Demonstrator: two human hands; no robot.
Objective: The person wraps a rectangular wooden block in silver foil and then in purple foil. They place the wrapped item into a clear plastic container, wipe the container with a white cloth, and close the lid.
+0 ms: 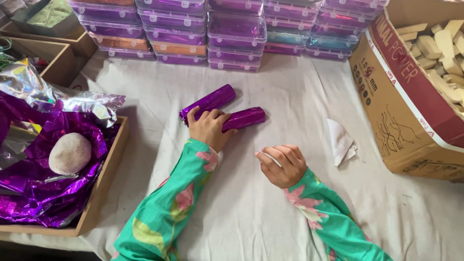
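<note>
Two sticks wrapped in shiny purple foil lie side by side on the white cloth. My left hand (209,126) rests on them, fingers curled over the nearer purple stick (245,117) and touching the end of the farther purple stick (209,102). My right hand (282,164) lies on the cloth a little to the right and nearer to me, fingers curled around a small white strip (267,157). Both arms wear green sleeves with pink flowers.
A wooden tray (104,186) at the left holds crumpled purple foil sheets (53,193) and a grey stone (70,152). Stacked purple-lidded plastic boxes (237,34) line the back. A cardboard box (411,111) of wooden pieces stands at the right. A folded white paper (340,141) lies nearby.
</note>
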